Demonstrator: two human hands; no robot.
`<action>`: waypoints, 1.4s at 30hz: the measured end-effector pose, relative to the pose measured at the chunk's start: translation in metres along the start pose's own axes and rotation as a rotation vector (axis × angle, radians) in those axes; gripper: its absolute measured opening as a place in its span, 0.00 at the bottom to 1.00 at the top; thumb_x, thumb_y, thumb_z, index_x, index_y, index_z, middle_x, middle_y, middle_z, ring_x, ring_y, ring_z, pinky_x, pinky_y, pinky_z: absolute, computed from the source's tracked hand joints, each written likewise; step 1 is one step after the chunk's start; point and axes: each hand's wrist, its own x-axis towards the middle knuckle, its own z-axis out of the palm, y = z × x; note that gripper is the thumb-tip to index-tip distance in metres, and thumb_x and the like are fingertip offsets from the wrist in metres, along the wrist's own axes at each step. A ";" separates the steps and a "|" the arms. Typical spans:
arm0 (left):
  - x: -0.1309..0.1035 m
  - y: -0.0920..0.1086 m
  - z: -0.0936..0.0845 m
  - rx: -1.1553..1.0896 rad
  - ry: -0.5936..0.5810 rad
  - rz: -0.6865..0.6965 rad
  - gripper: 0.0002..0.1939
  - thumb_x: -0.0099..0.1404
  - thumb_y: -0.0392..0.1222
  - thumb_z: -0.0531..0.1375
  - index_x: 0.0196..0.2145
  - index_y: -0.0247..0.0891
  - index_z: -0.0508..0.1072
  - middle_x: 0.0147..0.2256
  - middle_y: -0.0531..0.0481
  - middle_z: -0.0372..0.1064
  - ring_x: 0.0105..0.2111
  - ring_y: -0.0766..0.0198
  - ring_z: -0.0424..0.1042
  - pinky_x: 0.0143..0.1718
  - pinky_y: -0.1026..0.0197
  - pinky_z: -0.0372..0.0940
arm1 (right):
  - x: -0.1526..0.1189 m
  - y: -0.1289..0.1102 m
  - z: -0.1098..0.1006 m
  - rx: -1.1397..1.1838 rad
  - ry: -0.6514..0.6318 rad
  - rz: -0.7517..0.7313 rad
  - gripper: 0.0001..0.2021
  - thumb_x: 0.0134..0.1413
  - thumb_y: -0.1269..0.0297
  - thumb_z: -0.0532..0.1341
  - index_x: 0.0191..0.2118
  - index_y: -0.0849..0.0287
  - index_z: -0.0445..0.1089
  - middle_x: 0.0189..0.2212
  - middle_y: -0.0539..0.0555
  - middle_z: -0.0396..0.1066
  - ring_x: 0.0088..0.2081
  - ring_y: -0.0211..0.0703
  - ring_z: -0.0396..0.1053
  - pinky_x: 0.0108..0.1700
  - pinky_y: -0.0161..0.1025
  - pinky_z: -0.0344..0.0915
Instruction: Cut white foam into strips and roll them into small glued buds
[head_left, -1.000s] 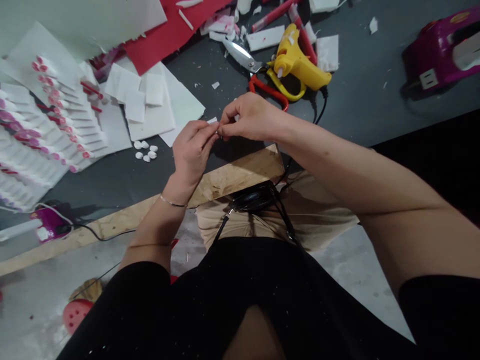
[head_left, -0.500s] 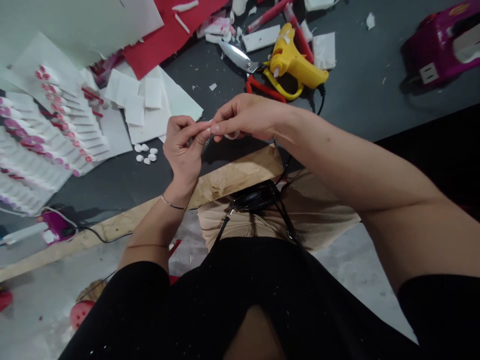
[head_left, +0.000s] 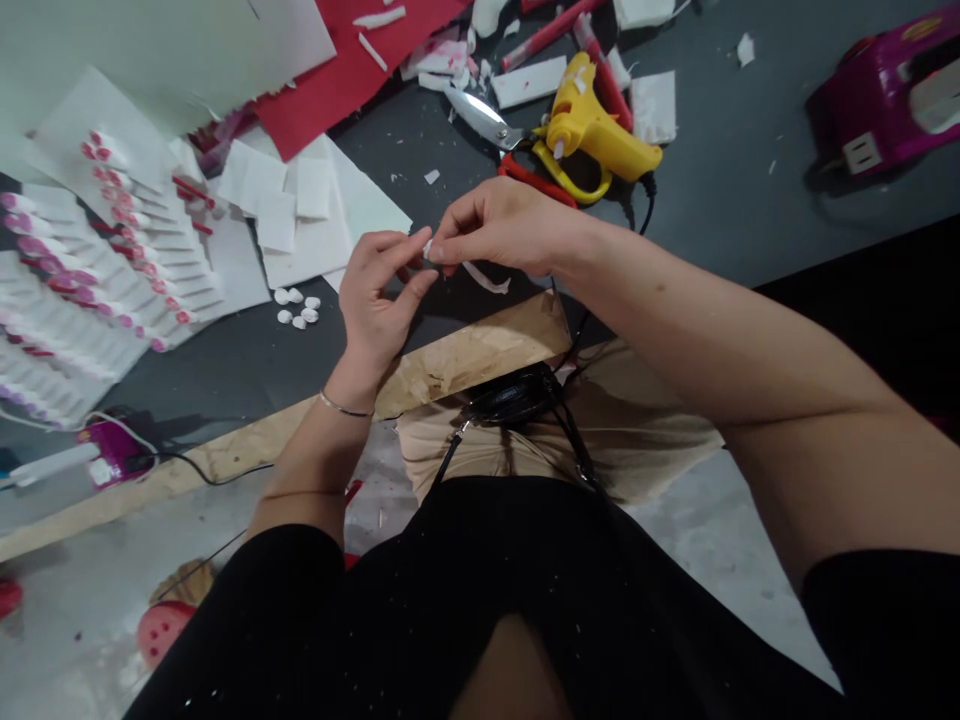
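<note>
Above the table's near edge, my right hand (head_left: 499,228) pinches a small white piece (head_left: 428,249) between thumb and fingertips. A thin white strip (head_left: 487,280) trails out from beneath that hand; whether it joins the piece cannot be seen. My left hand (head_left: 382,285) is open, its thumb and index finger spread apart, the index fingertip close beside the piece. Several small white rolled bits (head_left: 298,308) lie on the table to the left of it. White square sheets (head_left: 276,220) are scattered beyond them.
Behind my right hand are a yellow glue gun (head_left: 592,125), scissors (head_left: 491,125) and red sticks (head_left: 551,35). Rows of white pieces with pink tips (head_left: 135,230) stand at left. A purple device (head_left: 885,95) sits at right. A wooden strip (head_left: 480,345) edges the table.
My left thumb and index finger have parted from the pinch. The right hand keeps the small white piece, and the white strip now shows more below it.
</note>
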 end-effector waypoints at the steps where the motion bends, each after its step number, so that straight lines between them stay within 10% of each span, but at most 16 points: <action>1: 0.000 0.000 -0.002 0.008 -0.014 0.030 0.21 0.76 0.65 0.58 0.58 0.58 0.79 0.49 0.49 0.77 0.45 0.60 0.80 0.49 0.53 0.78 | -0.001 -0.001 -0.001 -0.036 -0.003 0.005 0.11 0.57 0.62 0.74 0.27 0.57 0.76 0.21 0.47 0.71 0.24 0.34 0.59 0.26 0.37 0.54; 7: -0.001 -0.008 0.003 -0.002 0.004 0.166 0.16 0.77 0.57 0.61 0.51 0.50 0.83 0.43 0.52 0.79 0.45 0.62 0.80 0.52 0.57 0.75 | -0.003 -0.009 -0.009 -0.144 -0.131 0.015 0.09 0.55 0.67 0.74 0.26 0.59 0.76 0.21 0.47 0.71 0.25 0.34 0.61 0.27 0.36 0.54; 27: 0.002 -0.011 0.018 -0.309 0.233 -0.005 0.15 0.69 0.65 0.67 0.42 0.56 0.84 0.38 0.52 0.72 0.40 0.61 0.77 0.45 0.51 0.75 | 0.003 -0.002 -0.003 0.228 -0.223 0.028 0.08 0.56 0.66 0.76 0.33 0.59 0.78 0.25 0.47 0.77 0.27 0.32 0.68 0.28 0.30 0.63; 42: -0.003 -0.008 0.007 0.006 -0.019 0.161 0.15 0.77 0.59 0.61 0.51 0.52 0.82 0.43 0.53 0.78 0.47 0.60 0.79 0.54 0.52 0.75 | -0.002 -0.006 -0.011 -0.086 -0.175 0.055 0.09 0.54 0.69 0.75 0.26 0.59 0.78 0.21 0.47 0.73 0.25 0.34 0.64 0.27 0.34 0.58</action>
